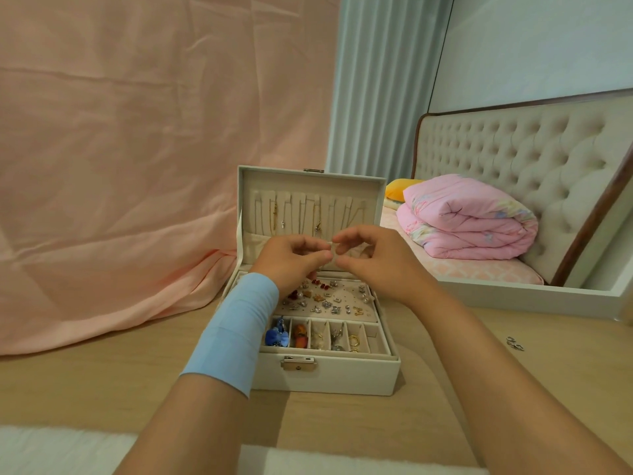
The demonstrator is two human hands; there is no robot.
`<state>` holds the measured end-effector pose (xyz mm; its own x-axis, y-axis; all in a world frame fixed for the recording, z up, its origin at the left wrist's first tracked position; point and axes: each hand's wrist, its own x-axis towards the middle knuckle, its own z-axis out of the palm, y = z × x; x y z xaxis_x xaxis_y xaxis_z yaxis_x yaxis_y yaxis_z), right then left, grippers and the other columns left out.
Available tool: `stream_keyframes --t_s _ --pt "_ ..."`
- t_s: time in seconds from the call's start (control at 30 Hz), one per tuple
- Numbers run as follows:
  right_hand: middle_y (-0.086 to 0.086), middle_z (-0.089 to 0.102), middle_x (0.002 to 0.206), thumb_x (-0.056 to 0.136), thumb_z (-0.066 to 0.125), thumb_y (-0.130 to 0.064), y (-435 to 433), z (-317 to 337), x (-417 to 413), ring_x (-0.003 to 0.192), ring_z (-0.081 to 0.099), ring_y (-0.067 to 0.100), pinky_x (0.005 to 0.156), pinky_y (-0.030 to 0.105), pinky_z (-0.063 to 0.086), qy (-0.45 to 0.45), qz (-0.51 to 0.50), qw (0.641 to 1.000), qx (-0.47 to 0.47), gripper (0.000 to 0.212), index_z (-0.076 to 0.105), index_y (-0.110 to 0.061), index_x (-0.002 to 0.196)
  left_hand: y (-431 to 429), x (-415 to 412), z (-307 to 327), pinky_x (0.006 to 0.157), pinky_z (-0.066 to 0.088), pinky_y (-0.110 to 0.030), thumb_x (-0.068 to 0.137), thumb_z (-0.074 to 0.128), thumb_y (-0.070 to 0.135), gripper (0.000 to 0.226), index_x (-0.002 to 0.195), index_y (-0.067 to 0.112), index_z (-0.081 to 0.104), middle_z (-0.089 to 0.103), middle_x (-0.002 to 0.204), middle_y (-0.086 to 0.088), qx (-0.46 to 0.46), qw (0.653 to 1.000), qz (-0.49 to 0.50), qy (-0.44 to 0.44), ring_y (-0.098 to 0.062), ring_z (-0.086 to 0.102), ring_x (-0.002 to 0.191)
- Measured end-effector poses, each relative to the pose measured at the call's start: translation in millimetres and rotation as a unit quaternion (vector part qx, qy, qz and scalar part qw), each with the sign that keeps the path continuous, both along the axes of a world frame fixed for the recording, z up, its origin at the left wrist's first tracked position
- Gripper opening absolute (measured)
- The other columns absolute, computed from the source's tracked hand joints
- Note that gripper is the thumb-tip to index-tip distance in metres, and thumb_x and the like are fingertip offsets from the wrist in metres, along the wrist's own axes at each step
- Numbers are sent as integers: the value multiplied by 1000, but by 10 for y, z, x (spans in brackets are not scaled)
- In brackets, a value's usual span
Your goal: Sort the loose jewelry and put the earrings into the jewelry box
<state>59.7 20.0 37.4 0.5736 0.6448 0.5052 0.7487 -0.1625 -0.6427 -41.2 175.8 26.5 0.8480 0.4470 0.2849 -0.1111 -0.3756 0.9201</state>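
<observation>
The left hand (291,260) and right hand (371,258) meet with curled fingertips above the open white jewelry box (329,375); whether they pinch anything I cannot tell. Small silver earrings (515,343) lie on the wooden table (102,382), well apart

Left hand (291,260), right hand (375,264) close together above jewelry box (342,380)

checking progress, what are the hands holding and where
The left hand and right hand pinch a tiny item between their fingers over the jewelry box; too small to identify.
</observation>
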Motion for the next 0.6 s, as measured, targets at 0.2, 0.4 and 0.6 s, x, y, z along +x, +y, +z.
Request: stream_keyframes --t_s 0.2,0.4,0.6 --pt "-17 75 78 80 84 -21 -17 33 -35 50 55 -1 54 11 45 22 26 999 35 23 79 -42 87 -31 -23 36 63 49 -22 82 76 39 11 90 31 75 75 77 5 -23 999 11 22 -4 68 68" --pt "-23 73 72 79 85 -25 -36 -46 55 60 60 -8 59 11 44 26 -30 999 2 25 77 -47 72 -68 -7 25 79 50 -31 92 59 46 19 94 35 74 75 90 12 46 998 9 51 -5 64 81" --pt "-24 65 76 81 81 -37 -41 -173 81 76 58 -3 59 21 39 -96 -129 967 -197 10 75 -43 74 -88 34 26 91 52 -34 92 57 27 23 101 42 72 64 126 10 266 952 34 145 -13 63 104"
